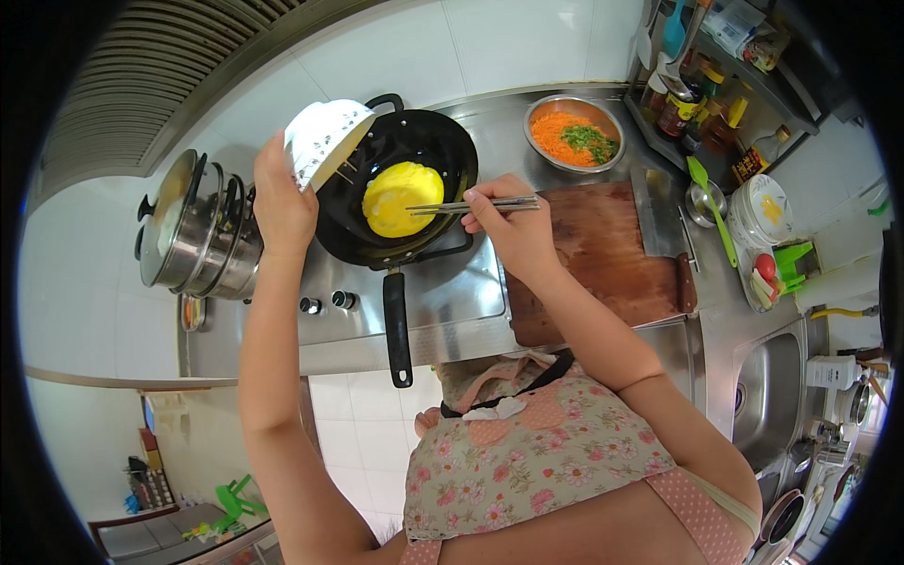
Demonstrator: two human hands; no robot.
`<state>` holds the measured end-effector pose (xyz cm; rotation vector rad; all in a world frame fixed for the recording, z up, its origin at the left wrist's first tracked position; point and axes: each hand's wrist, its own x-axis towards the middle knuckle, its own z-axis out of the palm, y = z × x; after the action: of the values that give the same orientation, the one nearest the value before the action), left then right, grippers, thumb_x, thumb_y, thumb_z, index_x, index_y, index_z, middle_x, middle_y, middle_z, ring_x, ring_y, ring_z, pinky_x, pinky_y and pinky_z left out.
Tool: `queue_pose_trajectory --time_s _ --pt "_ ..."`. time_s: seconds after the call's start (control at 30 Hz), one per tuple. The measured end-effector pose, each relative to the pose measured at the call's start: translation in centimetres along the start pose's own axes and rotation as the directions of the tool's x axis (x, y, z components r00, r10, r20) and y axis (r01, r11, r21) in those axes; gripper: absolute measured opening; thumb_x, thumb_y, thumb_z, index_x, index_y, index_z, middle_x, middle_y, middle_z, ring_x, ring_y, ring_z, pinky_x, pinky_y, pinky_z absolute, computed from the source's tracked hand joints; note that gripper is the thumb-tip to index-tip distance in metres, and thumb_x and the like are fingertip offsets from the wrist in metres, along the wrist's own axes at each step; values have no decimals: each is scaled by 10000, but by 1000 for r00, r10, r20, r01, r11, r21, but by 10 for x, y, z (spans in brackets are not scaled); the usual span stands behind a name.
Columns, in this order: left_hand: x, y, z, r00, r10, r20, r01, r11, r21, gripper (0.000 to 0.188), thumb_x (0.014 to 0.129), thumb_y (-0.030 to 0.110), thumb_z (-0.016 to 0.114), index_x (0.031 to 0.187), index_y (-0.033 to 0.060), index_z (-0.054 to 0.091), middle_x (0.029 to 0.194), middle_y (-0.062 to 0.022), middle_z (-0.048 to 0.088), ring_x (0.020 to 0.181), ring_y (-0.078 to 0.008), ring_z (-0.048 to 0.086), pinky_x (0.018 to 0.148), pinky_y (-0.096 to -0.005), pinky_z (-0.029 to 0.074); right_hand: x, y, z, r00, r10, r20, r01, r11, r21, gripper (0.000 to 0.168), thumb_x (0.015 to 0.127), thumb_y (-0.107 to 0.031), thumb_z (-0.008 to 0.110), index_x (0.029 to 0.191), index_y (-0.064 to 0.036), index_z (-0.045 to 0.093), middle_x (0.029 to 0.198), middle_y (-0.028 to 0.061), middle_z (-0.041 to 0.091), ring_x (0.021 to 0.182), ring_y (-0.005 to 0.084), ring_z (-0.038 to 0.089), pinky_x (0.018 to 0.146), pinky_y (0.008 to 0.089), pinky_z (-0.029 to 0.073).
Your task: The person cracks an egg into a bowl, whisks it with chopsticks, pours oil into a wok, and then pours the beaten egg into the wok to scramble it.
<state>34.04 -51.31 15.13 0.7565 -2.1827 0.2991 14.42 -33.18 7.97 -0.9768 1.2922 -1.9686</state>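
My left hand [284, 200] grips a white patterned bowl [327, 134], tipped over the left rim of a black wok [452, 134]. Yellow residue coats the bowl's inner wall. A round pool of beaten egg [402, 187] lies in the wok, glossy yellow with paler patches. In my right hand [508, 219] is a pair of metal chopsticks [480, 205], whose tips reach over the egg. The wok stands on a stove, and its long black handle [397, 325] points toward me.
A steel bowl [614, 159] of shredded carrot and chopped greens stands behind a wooden cutting board [593, 247]. On the board's right lies a cleaver [660, 219]. A stacked steamer pot [205, 233] is at left. Seasoning bottles [681, 113] fill a corner rack; a sink [770, 395] is at right.
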Motion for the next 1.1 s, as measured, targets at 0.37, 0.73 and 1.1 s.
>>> queue_pose_trajectory --time_s 0.37,0.73,1.1 --pt "-7 -12 12 980 189 66 -197 967 164 657 747 -41 549 1343 94 307 1184 -176 478 1053 -364 498 787 -424 481 -7 -2 -5 1000 15 -2 -15 998 -62 104 864 -68 598 848 35 602 814 66 555 619 109 610 562 220 487" --pt "-12 4 11 992 122 14 -123 986 115 684 727 -50 556 1341 140 321 1179 -139 469 1052 -348 498 743 -426 500 -13 -2 -8 1000 3 0 -3 995 -98 111 866 -73 598 855 37 606 820 76 564 631 117 621 560 222 495" --pt "-16 7 15 983 127 132 -147 977 154 673 725 -55 546 1342 107 327 1215 -145 473 1100 -351 482 839 -428 467 -14 0 -14 999 43 -16 -45 994 -105 127 871 -88 588 840 34 606 811 71 565 630 119 628 559 224 478"
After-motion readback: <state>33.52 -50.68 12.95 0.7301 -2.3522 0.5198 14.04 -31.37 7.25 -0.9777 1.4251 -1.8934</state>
